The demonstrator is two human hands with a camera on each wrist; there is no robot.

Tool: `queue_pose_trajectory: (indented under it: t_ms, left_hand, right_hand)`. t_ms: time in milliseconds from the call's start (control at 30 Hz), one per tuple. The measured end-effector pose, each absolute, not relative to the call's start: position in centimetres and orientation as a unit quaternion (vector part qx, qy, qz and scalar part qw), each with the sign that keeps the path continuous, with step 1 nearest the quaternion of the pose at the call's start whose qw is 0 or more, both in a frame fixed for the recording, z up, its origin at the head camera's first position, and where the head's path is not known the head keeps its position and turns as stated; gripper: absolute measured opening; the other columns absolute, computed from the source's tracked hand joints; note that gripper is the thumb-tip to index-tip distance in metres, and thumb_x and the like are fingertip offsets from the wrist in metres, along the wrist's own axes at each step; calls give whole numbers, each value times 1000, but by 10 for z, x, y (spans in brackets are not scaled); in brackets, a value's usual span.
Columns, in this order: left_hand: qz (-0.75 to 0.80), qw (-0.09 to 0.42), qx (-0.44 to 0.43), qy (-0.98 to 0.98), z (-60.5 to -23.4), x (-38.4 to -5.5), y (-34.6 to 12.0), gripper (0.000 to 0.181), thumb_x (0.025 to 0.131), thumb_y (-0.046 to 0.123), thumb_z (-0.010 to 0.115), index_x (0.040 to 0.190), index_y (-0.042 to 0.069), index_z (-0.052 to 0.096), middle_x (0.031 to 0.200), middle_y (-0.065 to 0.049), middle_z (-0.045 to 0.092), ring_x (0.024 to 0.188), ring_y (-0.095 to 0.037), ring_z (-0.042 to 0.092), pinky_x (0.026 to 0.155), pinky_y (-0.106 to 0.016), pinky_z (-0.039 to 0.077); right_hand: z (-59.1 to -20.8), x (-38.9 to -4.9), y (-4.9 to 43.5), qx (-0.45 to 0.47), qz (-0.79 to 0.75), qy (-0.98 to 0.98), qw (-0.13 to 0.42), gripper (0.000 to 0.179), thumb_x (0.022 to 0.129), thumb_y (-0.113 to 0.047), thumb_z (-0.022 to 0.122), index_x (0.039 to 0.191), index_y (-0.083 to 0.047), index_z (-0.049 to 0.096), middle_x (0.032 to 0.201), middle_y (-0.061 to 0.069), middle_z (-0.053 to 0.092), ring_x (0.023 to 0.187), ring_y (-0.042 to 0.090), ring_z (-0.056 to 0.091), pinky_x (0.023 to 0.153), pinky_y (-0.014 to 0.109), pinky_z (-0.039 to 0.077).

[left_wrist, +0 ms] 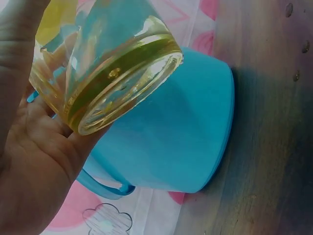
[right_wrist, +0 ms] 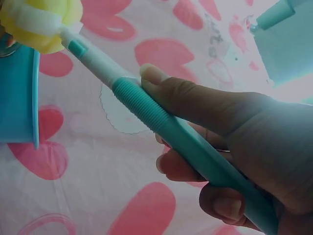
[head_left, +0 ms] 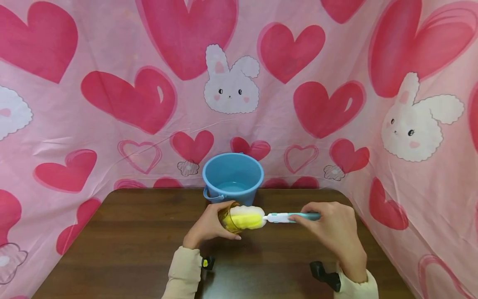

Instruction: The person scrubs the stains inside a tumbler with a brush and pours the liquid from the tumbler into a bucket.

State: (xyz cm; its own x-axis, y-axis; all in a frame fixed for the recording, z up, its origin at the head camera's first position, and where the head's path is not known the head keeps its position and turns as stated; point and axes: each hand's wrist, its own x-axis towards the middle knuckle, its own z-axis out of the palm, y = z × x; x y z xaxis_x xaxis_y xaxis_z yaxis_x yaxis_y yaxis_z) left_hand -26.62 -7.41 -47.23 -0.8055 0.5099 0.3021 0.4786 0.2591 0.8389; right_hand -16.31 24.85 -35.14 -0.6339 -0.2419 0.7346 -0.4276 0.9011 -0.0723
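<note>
An amber glass cup (left_wrist: 124,78) lies tilted on its side in my left hand (head_left: 210,224), its mouth turned to the right. Thumb and fingers curl round its wall. My right hand (head_left: 334,224) grips the teal and white handle of a sponge brush (right_wrist: 161,122). The brush's yellow and white sponge head (head_left: 251,217) is partly inside the cup's mouth, with the rest sticking out. Through the amber wall, some yellow of the sponge shows. Both hands are held above the table, in front of the bucket.
A blue bucket (head_left: 233,172) stands at the table's back edge, a little water apparently at its bottom, its handle hanging at the left. The brown wooden table (head_left: 123,245) bears a few water drops. A pink heart-patterned cloth (head_left: 149,108) hangs behind and at both sides.
</note>
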Motion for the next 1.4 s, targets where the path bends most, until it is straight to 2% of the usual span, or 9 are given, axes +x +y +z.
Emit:
queue_pose_trajectory:
  t_ms: [400,500,700,867,1000,1200,1400]
  left_hand:
    - [518,13,328,790,-474,-265,-72,86,63,28,99,139,32,59,126,16,65,114,-14,59,100,-35,54]
    - [523,1,326,788,-472,-265,-73,86,62,24,99,139,30,59,126,14,65,114,-15,58,100,-36,54]
    - [512,-6,309,801,-469,-265,-76,85,60,28,100,136,29,62,126,16,66,115,-13,58,102,-38,53]
    - [507,-9,314,803,-468,-265,-77,86,60,25,100,137,25,63,128,14,66,118,-13,57,105,-42,51]
    - [511,-8,315,800,-468,-264,-76,86,60,20,100,137,25,62,126,14,66,117,-13,58,106,-42,50]
    - [520,4,326,789,-471,-266,-72,86,61,20,100,137,26,61,128,15,65,117,-12,58,105,-40,51]
    - [518,7,338,785,-472,-266,-70,85,61,29,100,136,28,61,127,15,65,116,-14,58,102,-38,52]
  right_hand:
    - [-355,-171,252,133,136,-907,376,29,60,-42,97,70,-22,77,52,-12,59,49,5,42,43,24,28]
    - [-356,-175,252,124,139,-917,352,28,62,-42,96,70,-22,78,53,-13,60,51,6,43,44,26,31]
    - [-356,-176,249,105,145,-946,271,26,67,-45,93,70,-25,78,55,-15,59,56,10,46,47,30,36]
    - [-355,-173,246,108,138,-954,245,25,67,-44,93,67,-27,75,57,-17,58,56,9,46,50,30,37]
    - [-354,-169,243,126,133,-949,258,26,66,-46,93,66,-29,74,54,-21,54,54,6,43,51,29,36]
    - [-352,-165,242,149,126,-924,329,27,61,-47,95,66,-30,74,53,-21,56,52,3,44,48,26,33]
    - [-354,-168,248,160,144,-911,353,29,56,-44,98,66,-29,75,55,-21,60,51,0,44,48,23,33]
